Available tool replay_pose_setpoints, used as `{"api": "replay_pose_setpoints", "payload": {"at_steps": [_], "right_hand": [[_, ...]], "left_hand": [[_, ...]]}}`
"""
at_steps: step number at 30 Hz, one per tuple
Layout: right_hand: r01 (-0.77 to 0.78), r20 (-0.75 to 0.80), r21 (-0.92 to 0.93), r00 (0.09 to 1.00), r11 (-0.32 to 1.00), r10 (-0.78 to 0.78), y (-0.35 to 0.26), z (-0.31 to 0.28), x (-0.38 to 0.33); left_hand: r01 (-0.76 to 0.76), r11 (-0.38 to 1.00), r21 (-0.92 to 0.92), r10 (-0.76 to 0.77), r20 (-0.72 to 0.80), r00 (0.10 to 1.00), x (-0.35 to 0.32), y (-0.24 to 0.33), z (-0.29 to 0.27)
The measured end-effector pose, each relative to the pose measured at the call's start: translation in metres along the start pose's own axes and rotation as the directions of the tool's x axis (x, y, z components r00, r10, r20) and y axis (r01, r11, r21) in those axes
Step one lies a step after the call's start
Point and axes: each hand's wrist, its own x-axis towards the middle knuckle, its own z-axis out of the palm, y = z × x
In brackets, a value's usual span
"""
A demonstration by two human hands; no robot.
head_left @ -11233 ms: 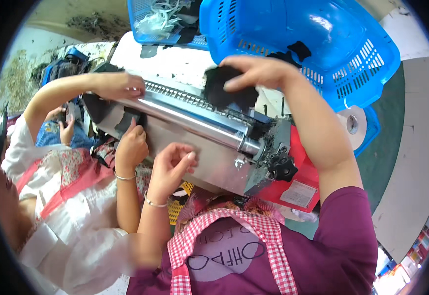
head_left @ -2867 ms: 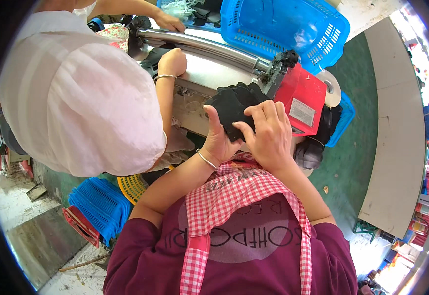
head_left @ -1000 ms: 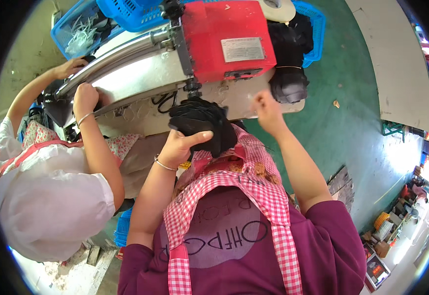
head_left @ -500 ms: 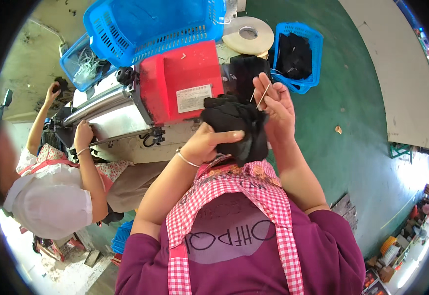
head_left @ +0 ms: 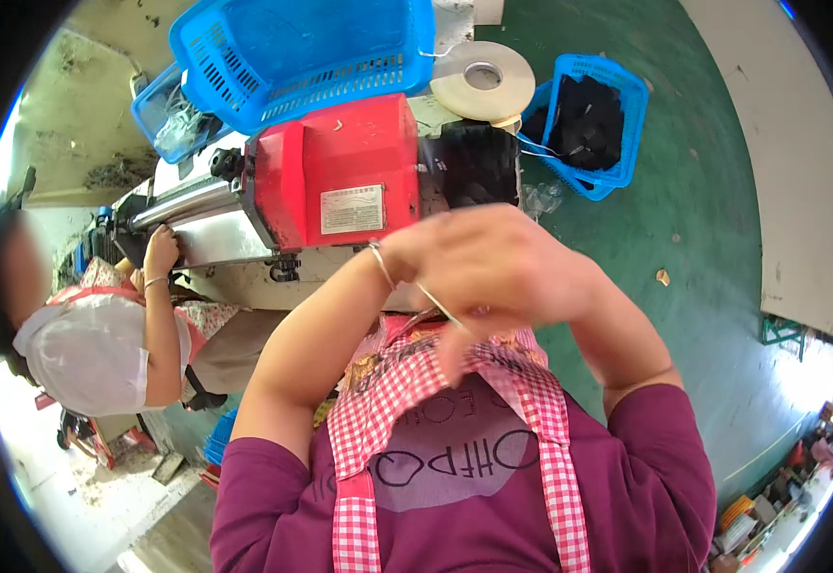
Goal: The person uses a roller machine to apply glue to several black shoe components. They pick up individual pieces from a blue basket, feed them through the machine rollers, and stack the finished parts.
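1. Head view, straight to the middle: the left hand [head_left: 416,252] and the right hand [head_left: 523,269] overlap in front of the checked apron [head_left: 378,392], the right covering much of the left. Blur smears the right, so I can't tell whether either hand's fingers are together, apart or clamped on something.
2. Here's the thing in play: a thin pale band [head_left: 441,306], slanting below the left hand. Its ends vanish behind the hands, and anything else in that overlap is hidden.
3. First danger: the band looks taut to me, running so straight. Let an end slip off a fingertip and it could snap back on the skin or fly to the floor.
4. Watch the bangle [head_left: 382,265] on the left wrist! It sits near the band, and a loose loop could catch on it.
5. Just beyond the hands, a black stack [head_left: 477,162] lies beside the red machine [head_left: 340,172]. One wide swing of the right hand might knock it askew.
6. Over to the right, a pale strand [head_left: 539,150] reaches toward the blue basket [head_left: 642,105] of black pieces; a snag there could drag it.
7. Far left, a co-worker's hand [head_left: 160,252] is close to the metal roller [head_left: 187,203]. If that's turning, and I can't tell, fingers could get pinched.
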Motion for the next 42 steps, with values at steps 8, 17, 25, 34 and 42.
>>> {"api": "replay_pose_setpoints", "payload": {"at_steps": [8, 17, 25, 34, 42], "right_hand": [[0.246, -0.452, 0.884, 0.237, 0.397, 0.86, 0.015, 0.039, -0.108], [-0.653, -0.109, 0.401, 0.662, 0.643, 0.741, 0.034, 0.011, -0.096], [-0.822, -0.042, 0.139, 0.551, 0.551, 0.833, 0.034, 0.002, -0.111], [-0.649, 0.011, 0.696, 0.439, 0.309, 0.898, 0.034, -0.019, -0.151], [-0.229, -0.515, 0.853, -0.228, 0.468, 0.826, 0.113, -0.064, -0.239]], "left_hand": [[-0.406, 0.732, -0.547, 0.294, -0.285, 0.912, -0.013, 0.029, 0.018], [-0.076, 0.628, 0.774, 0.12, 0.0, 0.993, 0.007, 0.03, 0.033], [0.168, 0.51, 0.843, -0.065, -0.157, 0.985, 0.019, 0.014, 0.037], [0.065, 0.983, -0.17, -0.018, 0.265, 0.964, 0.018, 0.02, 0.014], [-0.091, 0.899, -0.428, 0.104, 0.007, 0.995, 0.035, 0.01, 0.005]]}}
